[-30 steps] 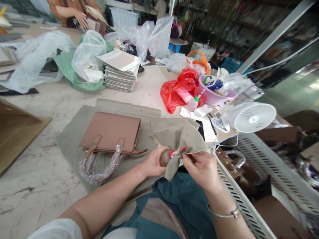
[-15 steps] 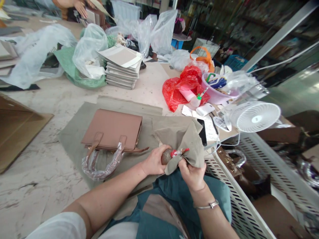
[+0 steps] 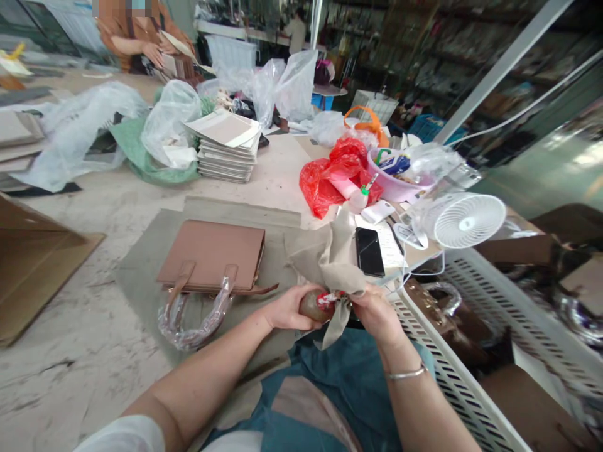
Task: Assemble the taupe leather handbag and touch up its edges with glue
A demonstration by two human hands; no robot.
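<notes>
My left hand [image 3: 291, 307] is wrapped round a rounded brownish bottle [image 3: 315, 306] with a red and white label or top. Just to its right, my right hand [image 3: 377, 309] grips a grey-beige cloth [image 3: 332, 251] bunched at the bottle's top end. One flap of the cloth hangs down between the hands. To the left, a brownish-pink handbag [image 3: 217, 254] lies on a grey cloth sheet [image 3: 141, 270], its handles [image 3: 191, 326] wrapped in clear plastic and pointing toward me.
A black phone [image 3: 370, 251], papers and a white fan [image 3: 466, 221] are to the right. Behind are a red plastic bag [image 3: 315, 182], a purple basin [image 3: 400, 187] and stacked panels [image 3: 226, 150]. A white crate [image 3: 452, 370] borders my right side. Another person [image 3: 146, 44] handles pieces at the back left.
My right hand has moved up and turned. The cloth has swung left off the phone, now fully seen, and is bunched tighter at the bottle's top. The view has tilted up slightly.
</notes>
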